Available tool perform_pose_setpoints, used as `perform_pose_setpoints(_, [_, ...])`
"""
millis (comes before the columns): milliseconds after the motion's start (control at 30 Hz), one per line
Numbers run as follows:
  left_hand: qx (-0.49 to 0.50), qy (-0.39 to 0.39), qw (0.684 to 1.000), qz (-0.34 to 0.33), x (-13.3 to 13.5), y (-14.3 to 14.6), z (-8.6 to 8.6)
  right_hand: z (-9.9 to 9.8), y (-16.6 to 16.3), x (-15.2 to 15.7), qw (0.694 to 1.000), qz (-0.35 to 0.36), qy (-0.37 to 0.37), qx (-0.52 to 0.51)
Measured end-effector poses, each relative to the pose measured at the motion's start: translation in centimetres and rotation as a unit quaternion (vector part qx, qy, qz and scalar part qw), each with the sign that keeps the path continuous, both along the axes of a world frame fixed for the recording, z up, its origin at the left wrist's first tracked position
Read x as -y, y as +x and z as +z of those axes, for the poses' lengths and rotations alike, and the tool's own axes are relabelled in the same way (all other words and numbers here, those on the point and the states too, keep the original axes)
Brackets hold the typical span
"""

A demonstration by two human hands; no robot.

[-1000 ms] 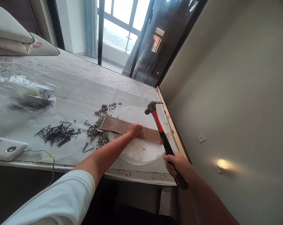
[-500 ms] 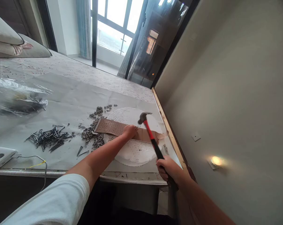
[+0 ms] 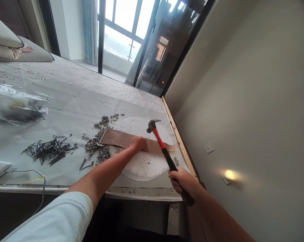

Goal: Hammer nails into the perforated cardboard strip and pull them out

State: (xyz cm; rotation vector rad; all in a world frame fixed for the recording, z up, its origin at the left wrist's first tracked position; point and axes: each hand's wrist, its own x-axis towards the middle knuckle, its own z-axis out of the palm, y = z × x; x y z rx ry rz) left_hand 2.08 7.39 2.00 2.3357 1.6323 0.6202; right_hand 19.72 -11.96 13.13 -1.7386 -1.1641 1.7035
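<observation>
The left hand point(image 3: 138, 144) pinches what looks like a thin dark nail point(image 3: 146, 138) over the long brown perforated strip point(image 3: 116, 138), crosswise beneath; the right hand point(image 3: 180, 181) grips a red-and-black claw hammer point(image 3: 160, 139), head near the nail.

On my feed, the hammer point(image 3: 158, 137) had a dull grey metal head and a red-and-black handle that looked like plastic or rubber. The brown strip point(image 3: 116, 137) was matt, rough with tiny holes at one end and smoother at the other; I couldn't tell wood from card. I saw dark metal nails point(image 3: 49, 148) with a slight shine, coarse matt rubble point(image 3: 92, 146), a grainy white slab point(image 3: 146, 169), a creased, paper-like grey sheet point(image 3: 71, 107), a crinkled, glossy plastic bag point(image 3: 18, 104), a bare wooden rail point(image 3: 173, 124) and a soft cloth sleeve point(image 3: 63, 215).
</observation>
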Motion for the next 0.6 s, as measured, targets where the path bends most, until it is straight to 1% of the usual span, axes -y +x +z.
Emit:
perform_pose_setpoints(67, [-0.008, 0.007, 1.0, -0.001, 0.0, 0.0, 0.0, 0.2, 0.1, 0.1, 0.999, -0.005, 0.035, -0.012])
perform_pose_setpoints(100, [-0.008, 0.008, 1.0, -0.001, 0.0, 0.0, 0.0, 0.3, 0.1, 0.1, 0.999, -0.01, 0.04, -0.012])
perform_pose_setpoints(133, [-0.006, 0.006, 1.0, 0.0, 0.0, 0.0, -0.1, 0.2, 0.0, 0.1, 0.999, -0.015, 0.034, -0.007])
perform_pose_setpoints(233, [0.016, -0.01, 1.0, 0.008, -0.2, -0.1, -0.1, 0.0, -0.4, 0.2, 0.999, -0.018, -0.022, 0.019])
perform_pose_setpoints(267, [0.023, -0.015, 1.0, 0.011, -0.3, -0.1, -0.1, 0.0, -0.5, 0.2, 0.999, -0.014, -0.031, 0.021])
perform_pose_setpoints(333, [0.022, -0.013, 1.0, 0.01, -0.4, -0.2, -0.1, 0.2, -0.6, 0.1, 1.0, -0.007, -0.011, 0.008])
perform_pose_setpoints(433, [0.003, 0.001, 1.0, 0.004, -0.3, -0.2, 0.0, 0.3, -0.7, 0.0, 0.999, -0.022, 0.038, -0.008])
perform_pose_setpoints(500, [0.005, 0.0, 1.0, 0.006, -0.1, -0.2, 0.1, -0.2, -0.8, 0.1, 0.999, -0.03, 0.02, 0.01])
perform_pose_setpoints(600, [0.017, -0.003, 1.0, 0.006, 0.1, -0.2, 0.1, -0.8, -1.0, 0.1, 0.999, -0.008, -0.025, 0.031])
